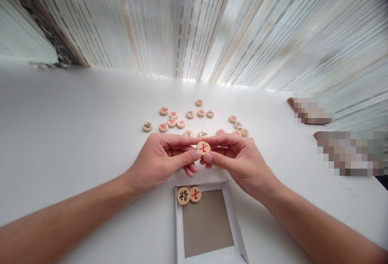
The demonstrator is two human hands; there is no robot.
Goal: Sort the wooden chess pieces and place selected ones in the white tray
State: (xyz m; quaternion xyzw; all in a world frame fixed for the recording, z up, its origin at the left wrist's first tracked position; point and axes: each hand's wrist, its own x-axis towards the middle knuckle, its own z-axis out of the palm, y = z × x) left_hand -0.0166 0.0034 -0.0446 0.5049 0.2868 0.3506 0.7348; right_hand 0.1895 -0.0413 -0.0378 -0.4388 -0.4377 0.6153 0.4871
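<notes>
Between the fingertips of both hands I hold a round wooden xiangqi piece upright, its red character facing me. My left hand pinches it from the left with thumb and fingers. From the other side my right hand grips the same piece. Just below the hands lies a shallow white box with a grey-brown bottom. Two pieces sit side by side in its far left corner: one with a black character and one with a red character.
Beyond my hands, several more pieces with red or black characters lie scattered on the white table. A few are partly hidden by my fingers. Two brown-edged, blurred-out objects rest at the right. A string curtain hangs behind the table.
</notes>
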